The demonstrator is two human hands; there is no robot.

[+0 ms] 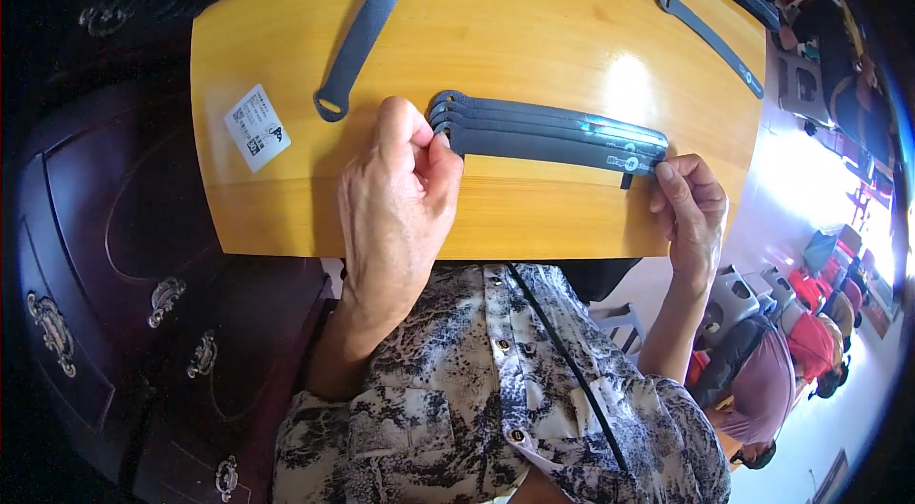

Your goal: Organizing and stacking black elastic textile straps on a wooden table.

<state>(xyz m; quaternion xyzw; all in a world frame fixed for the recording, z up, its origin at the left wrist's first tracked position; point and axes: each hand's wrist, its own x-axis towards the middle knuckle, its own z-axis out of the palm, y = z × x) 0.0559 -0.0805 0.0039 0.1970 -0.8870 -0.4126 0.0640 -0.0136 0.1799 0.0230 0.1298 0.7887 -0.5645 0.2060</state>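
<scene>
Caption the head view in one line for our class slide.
Left hand and right hand at opposite ends of overlapping dark straps on a table.

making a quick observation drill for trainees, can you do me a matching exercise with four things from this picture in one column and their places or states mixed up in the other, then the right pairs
Column one
1. left hand
2. right hand
3. white label
4. fanned dark straps

Column two
A. lying near the left edge of the yellowish wooden table
B. at the strap ends that bear pale print
C. overlapping in a stepped row
D. at the strap ends with slots

Right pairs: 1-D, 2-B, 3-A, 4-C
</scene>
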